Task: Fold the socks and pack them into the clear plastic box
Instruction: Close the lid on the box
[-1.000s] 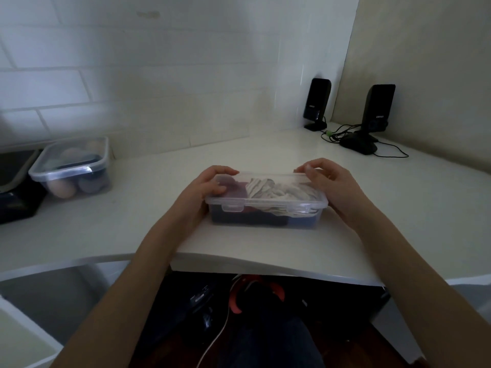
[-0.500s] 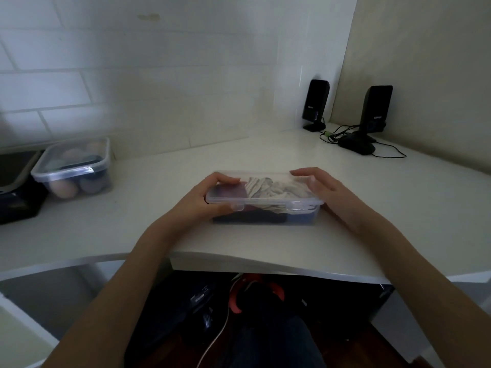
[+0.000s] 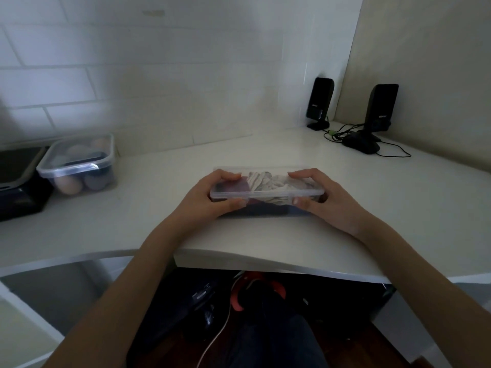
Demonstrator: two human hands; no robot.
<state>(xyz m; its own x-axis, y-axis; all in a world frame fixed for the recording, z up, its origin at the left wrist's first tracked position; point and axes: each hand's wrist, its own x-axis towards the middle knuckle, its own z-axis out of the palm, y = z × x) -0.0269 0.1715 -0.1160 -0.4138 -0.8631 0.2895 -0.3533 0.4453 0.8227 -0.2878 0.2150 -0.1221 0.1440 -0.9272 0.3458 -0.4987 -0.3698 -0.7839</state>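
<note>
White corner desk [image 3: 398,208], set against a tiled wall; all items below are borne on it. Dark flat device [image 3: 18,179], placed at the far left edge, partly cut off by the frame. Second lidded container [image 3: 79,166], placed just beside the dark device, rounded objects seen through its wall. Clear plastic box [image 3: 265,193], lidded, placed near the front edge of the desk at centre; it is grasped at both ends. Socks [image 3: 268,181] are seen packed inside through the lid: a pale crumpled one in the middle and right, a reddish-purple one at the left, dark fabric beneath. Left hand [image 3: 210,200], curled round the left end of the box, fingers laid over the lid and thumb pressed along the front rim. Right hand [image 3: 326,200], curled likewise round the right end. Two black speakers [image 3: 320,104], stood upright in the far right corner, well apart from the box, with cables [image 3: 345,131] trailed between them.
</note>
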